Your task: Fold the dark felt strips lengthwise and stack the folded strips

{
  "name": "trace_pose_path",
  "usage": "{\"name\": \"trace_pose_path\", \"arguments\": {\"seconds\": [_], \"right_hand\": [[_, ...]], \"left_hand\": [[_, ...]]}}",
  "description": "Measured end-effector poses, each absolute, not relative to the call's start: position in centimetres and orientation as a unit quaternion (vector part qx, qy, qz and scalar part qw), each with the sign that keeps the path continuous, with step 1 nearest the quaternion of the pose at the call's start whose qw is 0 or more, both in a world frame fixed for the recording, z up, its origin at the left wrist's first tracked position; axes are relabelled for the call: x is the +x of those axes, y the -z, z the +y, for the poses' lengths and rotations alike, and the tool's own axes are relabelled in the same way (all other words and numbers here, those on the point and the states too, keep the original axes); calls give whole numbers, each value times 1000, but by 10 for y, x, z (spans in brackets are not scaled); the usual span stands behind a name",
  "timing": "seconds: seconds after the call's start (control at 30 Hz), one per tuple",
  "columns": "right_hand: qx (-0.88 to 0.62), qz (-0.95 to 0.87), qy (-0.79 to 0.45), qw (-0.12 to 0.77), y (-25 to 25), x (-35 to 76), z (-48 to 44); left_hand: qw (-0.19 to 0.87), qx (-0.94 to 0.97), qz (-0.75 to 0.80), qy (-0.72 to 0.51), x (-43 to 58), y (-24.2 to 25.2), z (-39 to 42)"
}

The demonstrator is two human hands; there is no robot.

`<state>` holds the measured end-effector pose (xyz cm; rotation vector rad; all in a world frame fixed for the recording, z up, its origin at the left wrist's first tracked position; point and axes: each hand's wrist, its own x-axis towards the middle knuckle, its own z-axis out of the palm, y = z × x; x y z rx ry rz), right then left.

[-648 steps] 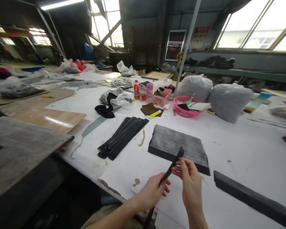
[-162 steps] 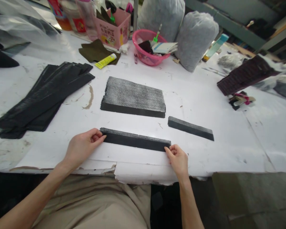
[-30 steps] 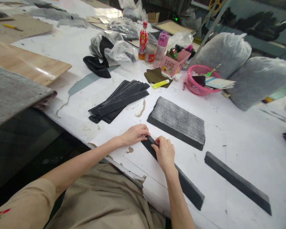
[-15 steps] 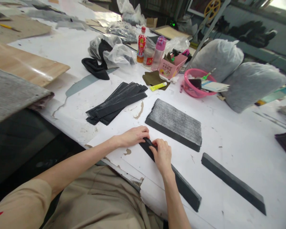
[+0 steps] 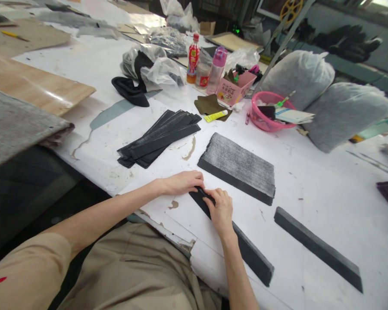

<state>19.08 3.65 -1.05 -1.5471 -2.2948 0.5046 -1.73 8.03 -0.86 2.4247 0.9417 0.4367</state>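
A long black fabric strip (image 5: 252, 254) lies slantwise on the white table before me, its near right end flat. At its far left end my left hand (image 5: 189, 181) pinches the strip's edge with curled fingers. Close beside it, my right hand (image 5: 220, 207) is closed on the same strip, thumb and fingers gripping a raised fold. Part of the strip is hidden under the right hand and forearm. Beyond my hands rests a neat stack of grey-topped black strips (image 5: 239, 165). Another dark strip or thin stack (image 5: 317, 245) lies to the right.
A fanned pile of black strips (image 5: 160, 137) lies at the left. Farther back are a yellow tube (image 5: 216, 116), a pink basket (image 5: 268, 122), a pink box (image 5: 234, 90), bottles (image 5: 193, 60) and stuffed white bags (image 5: 349, 112). Boards (image 5: 35, 84) overlap the left table edge.
The view has shifted very slightly. Both hands stay on the strip in nearly the same place, with the right fingers a touch closer to the left.
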Motion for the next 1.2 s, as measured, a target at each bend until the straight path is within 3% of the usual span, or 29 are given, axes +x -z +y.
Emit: {"name": "trace_pose_path", "arguments": {"seconds": [1.2], "right_hand": [[-524,-836,-80,140,16,169,45]], "left_hand": [[223,910,257,-238,-41,16,98]]}}
